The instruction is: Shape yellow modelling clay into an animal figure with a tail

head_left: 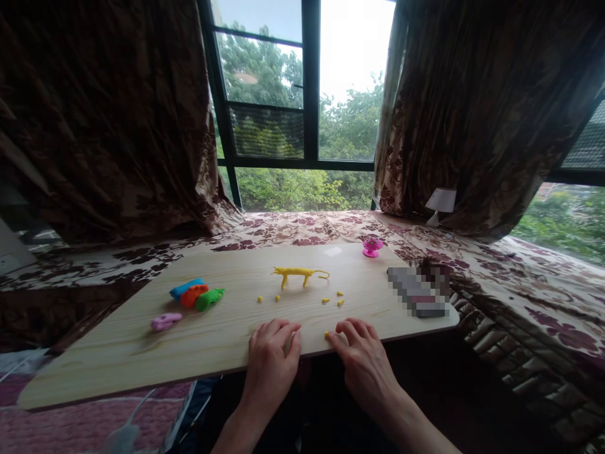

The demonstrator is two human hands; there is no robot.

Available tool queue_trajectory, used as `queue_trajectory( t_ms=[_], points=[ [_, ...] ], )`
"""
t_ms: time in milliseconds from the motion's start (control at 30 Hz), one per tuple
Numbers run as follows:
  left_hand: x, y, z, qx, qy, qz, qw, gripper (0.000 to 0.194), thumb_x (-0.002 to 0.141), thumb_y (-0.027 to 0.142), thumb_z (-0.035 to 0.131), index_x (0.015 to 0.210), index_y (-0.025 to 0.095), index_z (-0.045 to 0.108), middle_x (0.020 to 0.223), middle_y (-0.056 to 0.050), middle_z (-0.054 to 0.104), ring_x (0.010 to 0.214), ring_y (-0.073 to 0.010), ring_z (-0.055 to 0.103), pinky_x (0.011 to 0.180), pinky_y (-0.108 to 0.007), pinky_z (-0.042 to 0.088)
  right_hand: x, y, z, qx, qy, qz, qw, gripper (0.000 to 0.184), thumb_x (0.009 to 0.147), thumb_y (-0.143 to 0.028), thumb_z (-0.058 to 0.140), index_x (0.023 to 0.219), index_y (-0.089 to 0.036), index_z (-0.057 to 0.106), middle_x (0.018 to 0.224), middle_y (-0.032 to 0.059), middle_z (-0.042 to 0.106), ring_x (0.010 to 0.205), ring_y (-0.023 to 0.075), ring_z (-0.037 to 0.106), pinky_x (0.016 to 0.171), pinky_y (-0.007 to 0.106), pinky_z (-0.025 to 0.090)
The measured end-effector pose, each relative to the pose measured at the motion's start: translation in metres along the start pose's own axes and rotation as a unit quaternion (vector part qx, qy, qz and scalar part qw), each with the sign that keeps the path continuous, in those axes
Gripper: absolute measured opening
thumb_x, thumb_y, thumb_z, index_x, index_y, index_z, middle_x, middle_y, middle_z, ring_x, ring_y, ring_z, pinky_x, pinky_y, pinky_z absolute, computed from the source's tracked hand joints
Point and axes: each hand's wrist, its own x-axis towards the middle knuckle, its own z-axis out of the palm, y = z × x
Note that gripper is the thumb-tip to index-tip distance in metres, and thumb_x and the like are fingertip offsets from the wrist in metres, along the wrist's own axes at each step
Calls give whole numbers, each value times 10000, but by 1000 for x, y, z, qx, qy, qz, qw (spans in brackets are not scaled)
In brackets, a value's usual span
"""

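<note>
My right hand [362,353] rests at the near edge of the wooden board, its fingertips on a small piece of yellow modelling clay [326,335]. Beside it, my left hand [274,352] lies on the board with fingers bent and the thumb a little apart; nothing shows in it. Farther back stands a long yellow clay animal figure [293,272] with legs and a curled tail. In front of the figure are two yellow clay balls [259,299] and, to the right, several small yellow cone-like bits [340,303].
Blue [188,287], orange [193,295] and green clay lumps [210,299] touch on the left, with a pink lump [165,321] nearer. A magenta stand-like object [372,246] stands at the back. A blurred-out grey object [416,293] lies right. A lamp [440,202] stands beyond.
</note>
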Motion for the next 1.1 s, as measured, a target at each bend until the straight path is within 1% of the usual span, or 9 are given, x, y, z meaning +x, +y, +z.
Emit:
queue_trajectory(
  t_ms=[167,367,567,633,767,833,967,1033,1100],
  points=[
    [1,0,-4,-4,-5,-3,1000,180,810,258,489,881,238,653,891,-35,640,918,-220,558,907,-416,385,11,0,2,7,0,4,1000,292,774,-70,506,1006,-220,603,1050,63,555,1050,240,422,906,358,316],
    [0,0,-6,-4,5,-6,1000,182,814,266,484,869,242,655,883,-37,643,905,-220,566,907,-421,383,-1,-1,3,12,3,0,1000,409,790,-58,486,1157,-232,541,1131,68,534,1114,245,390,942,371,296],
    [-2,2,-6,-6,-4,0,1000,181,810,260,493,886,247,656,887,-32,642,911,-221,560,910,-425,378,8,-3,5,7,4,5,1000,321,800,-78,486,1069,-215,592,1145,73,536,1140,254,380,945,371,305],
    [-2,2,-8,-4,-1,-1,1000,178,811,260,494,887,246,654,892,-31,643,914,-220,557,915,-426,374,7,-2,5,8,5,2,1000,342,798,-72,483,1091,-218,583,1172,72,526,1164,254,363,961,374,292],
    [-2,2,-9,-6,3,-3,1000,170,815,262,497,884,237,651,886,-28,642,918,-213,551,927,-428,364,-6,-1,3,15,2,1,1000,452,785,-34,466,1182,-241,529,1214,58,505,1203,236,334,995,372,259],
    [-2,4,-8,-7,1,-2,1000,171,816,261,497,886,237,650,881,-26,641,915,-210,551,926,-428,364,-6,-2,3,16,-1,3,1000,442,787,-42,469,1176,-241,535,1215,57,504,1205,235,334,998,372,257],
    [-3,3,-9,-8,2,7,1000,177,813,256,494,889,241,653,881,-32,645,909,-217,559,916,-426,376,7,-3,5,16,2,13,1000,349,802,-93,487,1115,-222,574,1200,73,513,1193,249,348,979,379,282],
    [-2,1,-11,-6,11,9,1000,176,806,255,499,888,240,655,882,-36,647,910,-220,564,910,-421,383,7,-3,6,17,4,16,1000,354,804,-94,486,1123,-221,569,1202,73,514,1195,249,348,980,378,283],
    [-1,0,-12,-5,16,8,1000,175,804,257,503,888,237,655,887,-38,649,915,-221,564,910,-420,383,1,-3,7,18,1,14,1000,400,800,-74,477,1162,-230,545,1221,64,506,1208,244,338,992,377,273]
  ],
)
